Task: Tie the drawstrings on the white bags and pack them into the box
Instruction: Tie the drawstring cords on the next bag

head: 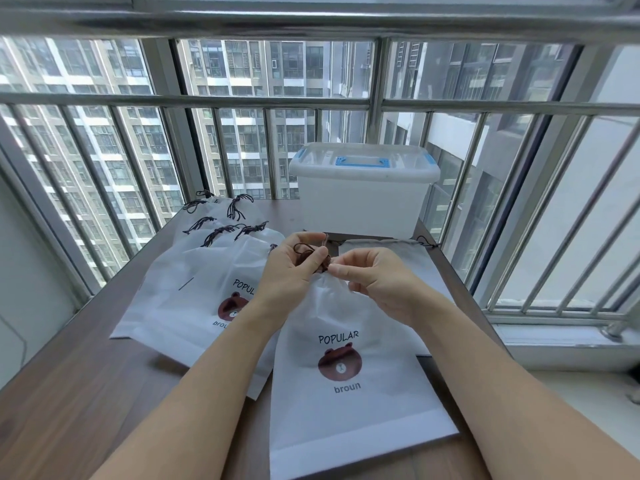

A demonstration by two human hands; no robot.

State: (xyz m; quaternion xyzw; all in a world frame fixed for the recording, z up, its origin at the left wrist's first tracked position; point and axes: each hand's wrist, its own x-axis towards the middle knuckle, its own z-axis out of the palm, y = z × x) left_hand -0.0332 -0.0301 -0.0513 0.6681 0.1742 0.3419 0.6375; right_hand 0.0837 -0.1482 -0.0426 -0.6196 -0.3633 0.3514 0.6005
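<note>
A white drawstring bag (349, 403) with a brown bear and the word POPULAR lies on the table in front of me, its neck gathered. My left hand (289, 271) holds the dark brown drawstring (306, 252) in a bunch above the neck. My right hand (374, 280) pinches the cord at the bag's neck. A pile of several more white bags (194, 285) lies to the left, their dark cords bunched at the far ends. One flat bag (388, 252) lies behind my right hand. The white plastic box (360, 206) with a closed lid and blue handle stands at the table's far edge.
The brown wooden table (86, 386) runs up to a metal window railing (187, 100) at the back and right. A white window ledge (561, 341) lies to the right of the table.
</note>
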